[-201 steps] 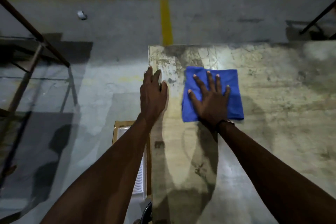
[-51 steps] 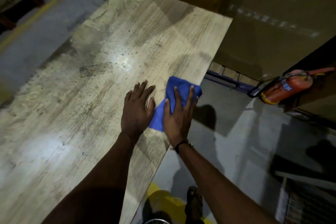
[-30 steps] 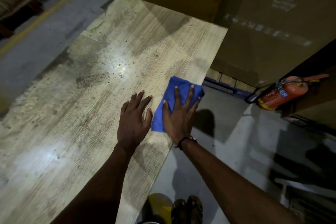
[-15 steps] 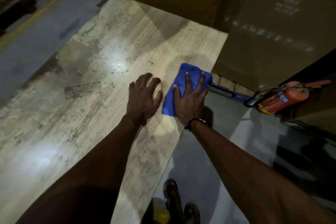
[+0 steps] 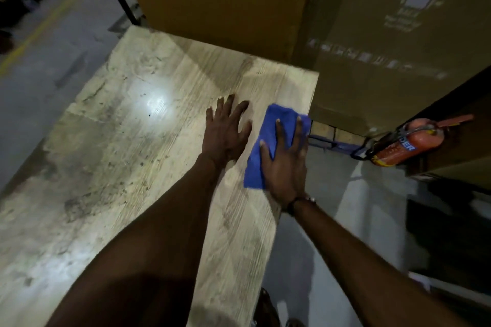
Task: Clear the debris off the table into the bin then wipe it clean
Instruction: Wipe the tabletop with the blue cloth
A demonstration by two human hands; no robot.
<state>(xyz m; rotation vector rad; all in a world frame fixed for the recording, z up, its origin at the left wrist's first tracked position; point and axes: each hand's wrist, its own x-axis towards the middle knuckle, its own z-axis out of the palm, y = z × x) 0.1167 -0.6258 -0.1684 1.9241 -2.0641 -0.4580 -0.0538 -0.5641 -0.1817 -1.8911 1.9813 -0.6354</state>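
A folded blue cloth (image 5: pixel 268 138) lies near the right edge of the worn wooden table (image 5: pixel 127 156). My right hand (image 5: pixel 285 167) presses flat on the cloth with straight fingers. My left hand (image 5: pixel 225 133) rests flat on the bare tabletop just left of the cloth, fingers spread. Small dark specks dot the table around a bright glare patch to the left. No bin shows in this view.
Large cardboard boxes (image 5: pixel 265 2) stand against the table's far end. A red fire extinguisher (image 5: pixel 396 147) lies on the floor to the right, by a blue pallet edge (image 5: pixel 326 145). Grey floor with a yellow line (image 5: pixel 45 24) runs on the left.
Both hands and the cloth have slid further along the table's right edge toward the far end near the boxes. My view has moved with them.
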